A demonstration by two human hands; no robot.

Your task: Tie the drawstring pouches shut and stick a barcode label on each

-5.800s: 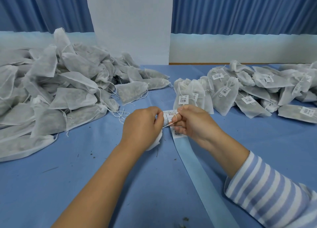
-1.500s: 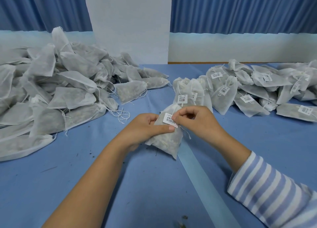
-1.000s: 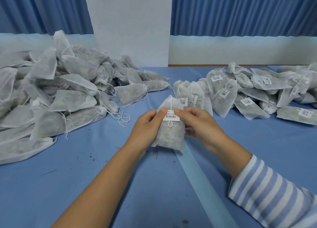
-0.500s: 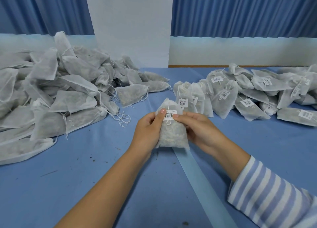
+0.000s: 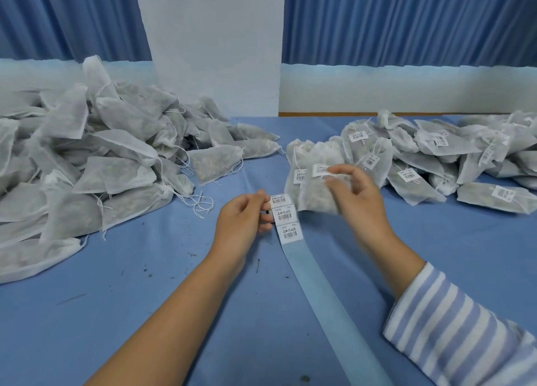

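My right hand [image 5: 356,195] pinches a filled white drawstring pouch [image 5: 315,195] near its top, where a barcode label [image 5: 319,170] is stuck; hand and pouch are blurred, just in front of the labelled pile. My left hand [image 5: 242,221] grips the end of the label strip [image 5: 286,218], which shows three barcode labels beside my fingertips. The strip's bare blue backing [image 5: 325,295] trails over the table toward me.
A big heap of unlabelled pouches [image 5: 87,164] with loose strings covers the left of the blue table [image 5: 174,269]. Labelled pouches [image 5: 436,159] lie piled at the right. A white pillar and blue curtains stand behind. Small crumbs dot the cloth.
Both hands held the labelled pouch upright in the middle. Now my right hand has carried it right toward the labelled pile, and my left hand has dropped to the label strip.
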